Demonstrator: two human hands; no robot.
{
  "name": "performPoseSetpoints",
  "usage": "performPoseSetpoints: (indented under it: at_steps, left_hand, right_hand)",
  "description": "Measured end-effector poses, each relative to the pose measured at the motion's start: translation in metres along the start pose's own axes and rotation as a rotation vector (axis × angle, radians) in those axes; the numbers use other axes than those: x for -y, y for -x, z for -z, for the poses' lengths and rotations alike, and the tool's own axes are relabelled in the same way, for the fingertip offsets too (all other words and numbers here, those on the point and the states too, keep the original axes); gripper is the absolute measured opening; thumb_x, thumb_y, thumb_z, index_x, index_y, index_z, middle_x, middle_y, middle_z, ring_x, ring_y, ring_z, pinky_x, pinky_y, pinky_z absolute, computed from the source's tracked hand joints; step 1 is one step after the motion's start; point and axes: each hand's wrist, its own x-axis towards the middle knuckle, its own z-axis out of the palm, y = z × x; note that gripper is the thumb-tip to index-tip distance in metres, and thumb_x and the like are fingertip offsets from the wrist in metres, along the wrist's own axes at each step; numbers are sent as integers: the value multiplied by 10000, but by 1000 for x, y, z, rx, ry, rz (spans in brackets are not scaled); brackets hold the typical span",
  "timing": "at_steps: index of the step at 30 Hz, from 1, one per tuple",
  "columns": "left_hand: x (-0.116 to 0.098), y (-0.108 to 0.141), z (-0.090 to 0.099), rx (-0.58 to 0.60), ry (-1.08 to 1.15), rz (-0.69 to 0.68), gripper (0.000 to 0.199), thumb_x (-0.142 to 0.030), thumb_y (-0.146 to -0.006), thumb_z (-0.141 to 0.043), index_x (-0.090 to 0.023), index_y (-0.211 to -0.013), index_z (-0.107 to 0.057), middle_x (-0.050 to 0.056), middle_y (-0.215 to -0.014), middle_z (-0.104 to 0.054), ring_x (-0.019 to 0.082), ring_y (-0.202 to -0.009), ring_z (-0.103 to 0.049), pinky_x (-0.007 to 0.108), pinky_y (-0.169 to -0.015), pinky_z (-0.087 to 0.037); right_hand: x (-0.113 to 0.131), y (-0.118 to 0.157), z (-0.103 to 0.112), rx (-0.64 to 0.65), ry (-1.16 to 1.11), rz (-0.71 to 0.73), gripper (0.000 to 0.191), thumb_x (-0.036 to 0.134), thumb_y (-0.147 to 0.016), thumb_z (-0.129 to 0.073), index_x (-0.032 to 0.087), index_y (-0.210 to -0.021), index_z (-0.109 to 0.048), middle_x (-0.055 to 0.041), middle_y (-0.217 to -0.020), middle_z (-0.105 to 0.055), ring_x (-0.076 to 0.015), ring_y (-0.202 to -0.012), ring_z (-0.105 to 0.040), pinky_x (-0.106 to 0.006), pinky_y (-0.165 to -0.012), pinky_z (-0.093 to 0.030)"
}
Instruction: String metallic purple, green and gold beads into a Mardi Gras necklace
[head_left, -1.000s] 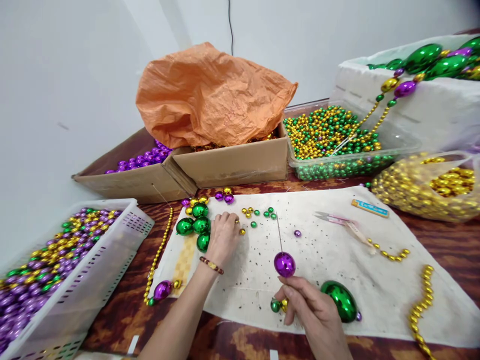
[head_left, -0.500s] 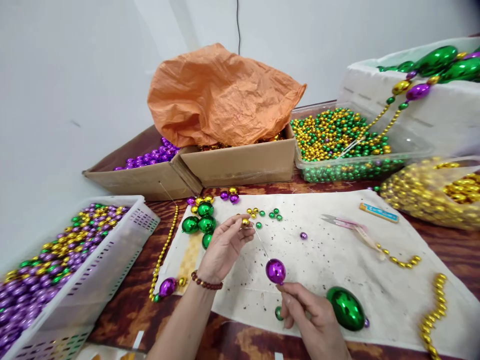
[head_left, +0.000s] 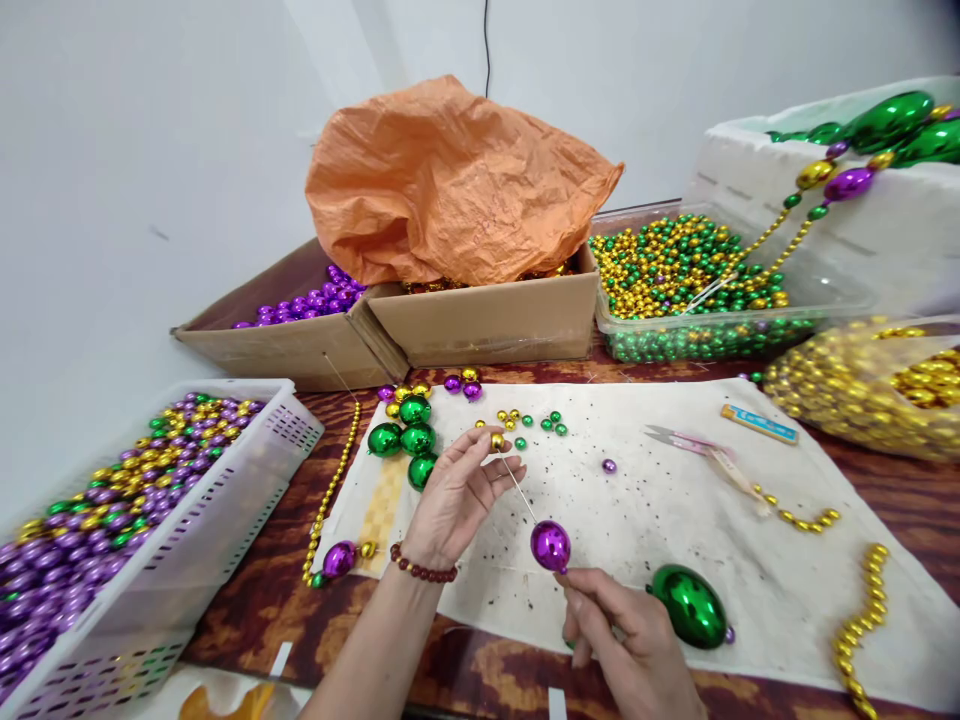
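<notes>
A gold bead (head_left: 497, 441), pinched by the left hand (head_left: 454, 500), has been lifted off the white cloth (head_left: 675, 520) to the needle (head_left: 520, 489); threading appears under way. The purple bead (head_left: 550, 546), clamped at its lower end by the right hand (head_left: 626, 630), is held toward the cloth's near edge. Green beads (head_left: 555, 417) are left near the far edge.

Tbl (head_left: 480, 660) w/ wht cloth (head_left: 622, 530), bskt (head_left: 217, 520)

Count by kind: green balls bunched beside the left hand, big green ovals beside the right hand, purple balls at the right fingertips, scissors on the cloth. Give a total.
Glossy round green balls: 4
Large glossy green oval ball: 1
Glossy purple ball at the right hand: 1
Pink-handled metal scissors: 1
Total: 7
</notes>
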Motion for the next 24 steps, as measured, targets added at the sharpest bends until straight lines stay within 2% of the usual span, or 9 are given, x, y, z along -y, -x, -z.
performPoseSetpoints:
  at_steps: [8, 11, 14, 16, 18, 21, 24]
  left_hand:
    - [-1, 5, -2, 21, -65, -62, 210, -219, -827, -671, -194, -1035, -654, 26, -985, -663, 153, -817, -670, 372, -875, -506]
    - [2, 11, -7, 20, -102, -59, 295, -218, -819, -680, -182, -1110, -650, 51, -970, -677, 163, -849, -666, 346, -887, -489]
    - [15, 19, -17, 41, -81, -20, 259, -277, -842, -657, -144, -1063, -677, 84, -970, -681, 190, -925, -653, 321, -875, -488]
    - [27, 23, -26, 38, -48, 2, 269, -350, -864, -622, -145, -1028, -682, 89, -990, -671, 185, -922, -646, 273, -779, -507]
    - [38, 25, -37, 17, -34, 15, 295, -401, -866, -606, -170, -1038, -668, 66, -967, -658, 146, -818, -641, 208, -611, -484]
    - [42, 20, -53, -2, -70, -41, 276, -408, -851, -618, -177, -996, -660, 17, -832, -605, 90, -672, -590, 166, -504, -415]
    - [34, 9, -71, 61, -192, -119, 246, -387, -855, -598, -160, -918, -671, -5, -706, -543, 72, -585, -524, 161, -454, -362]
  right_hand:
    - [1, 2, -1, 10, -35, -97, 281, 384, -946, -480, 163, -953, -652, -9, -608, -631, -132, -452, -604, -219, -484, -481]
    - [10, -5, -6, -57, -92, -122, 314, 402, -943, -483, 158, -1092, -613, -16, -672, -653, -138, -497, -624, -232, -531, -508]
    - [19, -17, -13, -128, -113, -114, 406, 391, -948, -469, 170, -1289, -486, -17, -752, -684, -130, -501, -622, -233, -540, -510]
    - [24, -23, -16, -140, -76, -102, 457, 362, -963, -442, 192, -1383, -385, 5, -747, -678, -118, -477, -599, -225, -525, -499]
    - [26, -28, -15, -128, 0, -75, 496, 328, -975, -423, 218, -1443, -301, 31, -707, -657, -112, -476, -580, -219, -529, -492]
    - [33, -34, 3, -125, 70, -48, 523, 321, -964, -463, 247, -1454, -294, 26, -763, -667, -109, -529, -590, -216, -550, -494]
    - [48, -48, 40, -255, 38, -15, 446, 372, -927, -534, 234, -1345, -464, -21, -921, -676, -95, -542, -589, -217, -526, -477]
